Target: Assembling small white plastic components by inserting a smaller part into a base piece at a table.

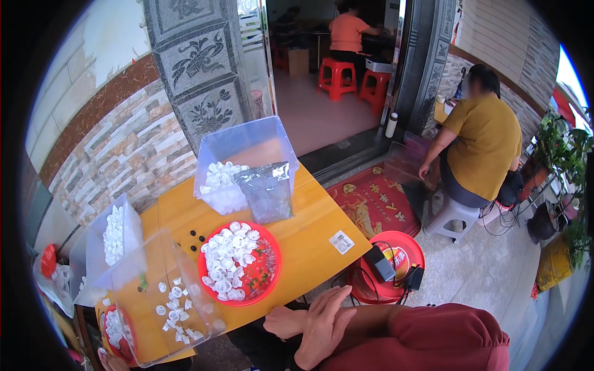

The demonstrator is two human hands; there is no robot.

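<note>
My left hand lies across my right forearm near the wrist, its fingers stretched out and nothing in it. Beyond it, my right hand rests at the table's near edge; its fingers bend down out of sight. Nearest to both is a red round tray on the yellow table, heaped with small white plastic caps. Left of the tray, a clear plastic bin leans over more loose white pieces. Several small black pieces lie behind the tray.
A translucent bin holds white pieces and a grey plastic bag. Another bin stands left. Someone's hand shows lower left. Right are a red stool bearing black adapters and a seated person; another sits indoors.
</note>
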